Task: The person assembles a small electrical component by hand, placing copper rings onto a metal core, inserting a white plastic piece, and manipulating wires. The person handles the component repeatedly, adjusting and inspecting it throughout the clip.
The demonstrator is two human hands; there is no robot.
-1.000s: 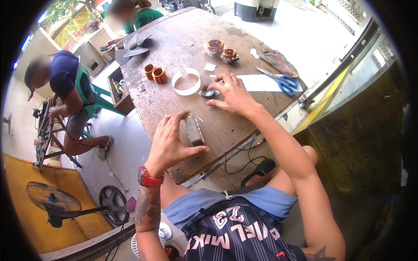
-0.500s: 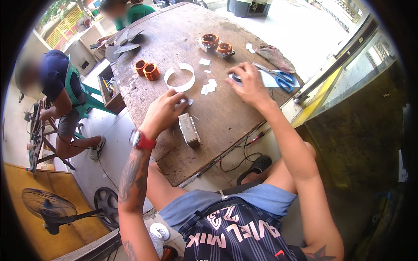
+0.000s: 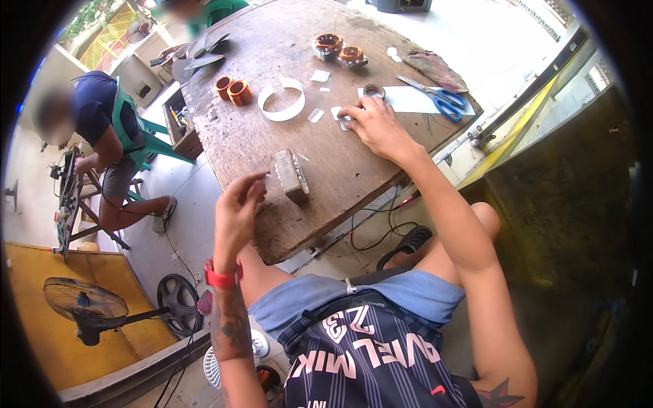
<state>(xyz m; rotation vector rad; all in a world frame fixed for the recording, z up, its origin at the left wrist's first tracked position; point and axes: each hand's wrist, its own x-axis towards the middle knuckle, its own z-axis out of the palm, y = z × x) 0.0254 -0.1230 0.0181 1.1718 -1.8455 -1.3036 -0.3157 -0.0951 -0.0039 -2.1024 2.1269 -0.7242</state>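
Observation:
My left hand (image 3: 239, 205) hovers by the table's near left edge, fingers loosely curved and apart, beside a block of stacked metal plates (image 3: 291, 178) with white edging. A tiny pale speck shows at its fingertips; I cannot make out what it is. Over on the right, my right hand (image 3: 375, 126) has its fingertips closed down on a small white paper piece (image 3: 336, 112), partly hidden under them. Just beyond those knuckles lies a roll of tape (image 3: 374, 90). Another white slip (image 3: 315, 115) rests to the left of the fingers.
Farther back stand a white ring strip (image 3: 299, 109), copper coils (image 3: 239, 93) and wound stator cores (image 3: 352, 57). Blue-handled scissors (image 3: 447, 104) lie on a white sheet (image 3: 405, 100) by a rag (image 3: 435, 70). Fan blades (image 3: 204, 60) sit far left. Two people work nearby.
My left hand has drawn back toward me, off the white pieces. My right hand has left the tape roll, now uncovered, and come down on a white piece. The view has shifted slightly.

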